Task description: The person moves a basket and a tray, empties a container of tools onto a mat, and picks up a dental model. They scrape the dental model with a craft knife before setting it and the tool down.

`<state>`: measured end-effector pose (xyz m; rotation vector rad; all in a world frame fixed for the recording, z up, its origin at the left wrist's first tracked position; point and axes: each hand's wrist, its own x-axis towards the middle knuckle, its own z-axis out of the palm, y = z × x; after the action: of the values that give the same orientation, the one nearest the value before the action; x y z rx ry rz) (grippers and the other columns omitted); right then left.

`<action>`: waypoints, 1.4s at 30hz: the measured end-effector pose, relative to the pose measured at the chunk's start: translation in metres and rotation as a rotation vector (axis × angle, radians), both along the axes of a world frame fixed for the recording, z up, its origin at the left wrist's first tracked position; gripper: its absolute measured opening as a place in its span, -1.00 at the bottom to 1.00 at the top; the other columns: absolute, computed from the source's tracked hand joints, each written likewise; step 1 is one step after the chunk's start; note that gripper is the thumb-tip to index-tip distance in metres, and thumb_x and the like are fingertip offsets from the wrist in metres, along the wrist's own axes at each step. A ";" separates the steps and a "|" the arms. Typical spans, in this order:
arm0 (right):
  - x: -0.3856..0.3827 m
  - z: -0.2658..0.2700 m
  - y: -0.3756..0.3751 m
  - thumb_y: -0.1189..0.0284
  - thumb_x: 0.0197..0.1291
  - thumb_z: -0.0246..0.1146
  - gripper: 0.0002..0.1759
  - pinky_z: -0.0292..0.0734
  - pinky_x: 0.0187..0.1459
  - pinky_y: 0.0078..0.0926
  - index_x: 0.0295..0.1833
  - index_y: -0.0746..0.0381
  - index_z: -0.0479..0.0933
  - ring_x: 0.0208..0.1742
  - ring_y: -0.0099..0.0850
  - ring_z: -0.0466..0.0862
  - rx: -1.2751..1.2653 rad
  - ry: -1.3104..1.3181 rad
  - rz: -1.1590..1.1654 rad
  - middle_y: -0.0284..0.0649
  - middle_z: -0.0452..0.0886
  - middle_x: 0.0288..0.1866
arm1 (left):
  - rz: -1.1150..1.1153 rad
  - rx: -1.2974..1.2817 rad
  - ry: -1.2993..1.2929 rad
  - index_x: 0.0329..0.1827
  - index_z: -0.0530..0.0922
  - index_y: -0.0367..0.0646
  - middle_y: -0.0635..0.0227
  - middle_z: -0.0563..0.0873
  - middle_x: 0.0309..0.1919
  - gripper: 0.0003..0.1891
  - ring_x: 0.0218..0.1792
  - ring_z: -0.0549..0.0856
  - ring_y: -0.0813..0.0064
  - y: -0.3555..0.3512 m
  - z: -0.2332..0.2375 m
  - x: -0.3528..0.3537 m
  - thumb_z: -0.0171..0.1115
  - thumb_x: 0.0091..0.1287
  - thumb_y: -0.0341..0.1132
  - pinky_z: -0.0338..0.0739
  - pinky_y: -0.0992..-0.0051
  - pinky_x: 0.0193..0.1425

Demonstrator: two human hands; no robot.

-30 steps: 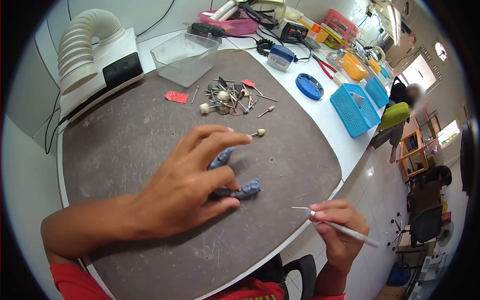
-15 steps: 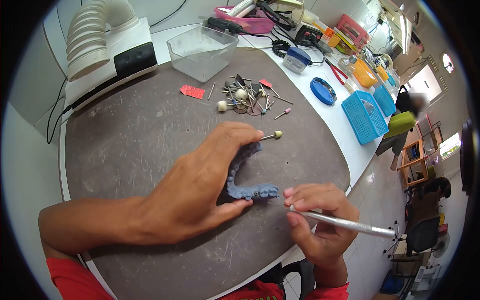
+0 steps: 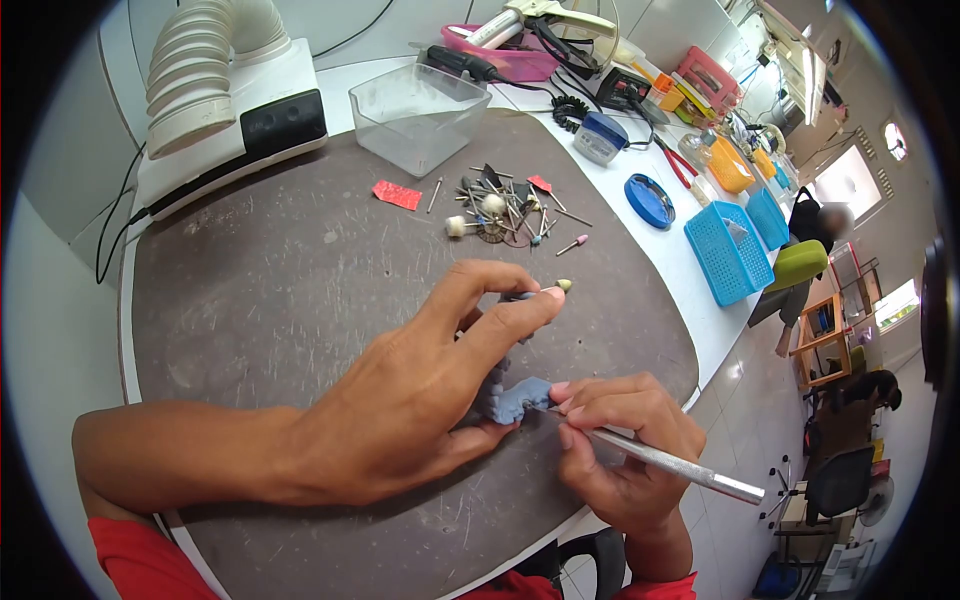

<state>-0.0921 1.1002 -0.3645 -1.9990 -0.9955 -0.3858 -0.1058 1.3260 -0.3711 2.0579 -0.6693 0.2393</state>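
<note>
A blue-grey dental model [image 3: 518,398] is in my left hand [image 3: 420,370], whose fingers wrap round it and cover much of its arch. My right hand [image 3: 635,445] holds a silver knife-like tool [image 3: 690,468] in a pen grip, with its thin tip at the model's lower arm. The right fingertips are against the model's end. A small bit with a yellow-green head [image 3: 565,285] shows just past my left fingertips. Behind my hands, a pile of rotary bits [image 3: 500,205] lies on the grey-brown mat [image 3: 260,300].
A clear plastic tub [image 3: 420,125] and a white unit with a ribbed hose [image 3: 275,125] stand at the back. Red scraps [image 3: 397,195] lie near the bits. To the right are a blue round lid [image 3: 649,200] and a blue basket [image 3: 728,260]. A person [image 3: 815,225] is in the background.
The model has turned in my left hand, and my left fingers now cover more of it. My right hand has shifted slightly left, bringing the tool tip against the model. The view has shifted slightly.
</note>
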 end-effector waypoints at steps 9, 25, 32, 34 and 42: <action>-0.002 0.000 0.000 0.68 0.00 0.50 -0.71 0.76 -0.22 -0.49 -0.15 0.27 0.61 -0.20 -0.30 0.85 -0.012 -0.026 -0.028 -0.09 0.78 -0.18 | -0.003 -0.003 -0.024 0.53 0.37 -0.15 0.06 0.39 0.33 -0.11 0.09 0.68 0.22 0.000 0.000 0.000 0.59 0.07 -0.52 0.65 0.36 0.07; -0.014 0.026 0.003 0.57 -0.05 0.45 -0.67 0.69 -0.38 -0.50 -0.09 0.33 0.65 -0.31 -0.30 0.79 -0.362 -0.205 -0.007 -0.07 0.71 -0.16 | 0.017 -0.004 -0.121 0.46 0.45 -0.20 0.06 0.46 0.25 -0.18 -0.02 0.72 0.23 -0.006 0.001 -0.003 0.61 0.05 -0.51 0.69 0.40 -0.01; -0.014 0.044 0.005 0.57 0.05 0.44 -0.73 0.61 -0.43 -0.45 -0.09 0.23 0.62 -0.45 -0.34 0.71 -0.448 -0.134 -0.014 -0.26 0.64 -0.30 | -0.028 0.015 -0.229 0.47 0.44 -0.19 0.07 0.45 0.26 -0.15 -0.03 0.74 0.23 -0.007 -0.001 -0.004 0.61 0.01 -0.54 0.73 0.36 -0.06; -0.012 0.045 0.003 0.53 0.16 0.45 -0.80 0.59 -0.44 -0.43 -0.12 0.21 0.60 -0.48 -0.33 0.70 -0.466 -0.048 -0.033 -0.28 0.62 -0.33 | -0.053 0.026 -0.258 0.47 0.43 -0.18 0.07 0.45 0.26 -0.14 -0.03 0.75 0.21 -0.006 -0.001 -0.004 0.61 0.01 -0.54 0.75 0.33 -0.05; -0.011 0.039 0.001 0.51 0.21 0.48 -0.84 0.62 -0.39 -0.45 -0.15 0.28 0.67 -0.42 -0.35 0.78 -0.309 0.138 -0.078 -0.21 0.73 -0.30 | -0.059 0.036 -0.231 0.47 0.42 -0.15 0.07 0.46 0.23 -0.13 0.01 0.72 0.13 -0.004 -0.004 -0.004 0.61 0.00 -0.53 0.76 0.31 -0.06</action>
<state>-0.1035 1.1007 -0.3257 -2.3121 -0.9365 -0.1376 -0.1103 1.3220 -0.3748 2.0595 -0.8783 0.4383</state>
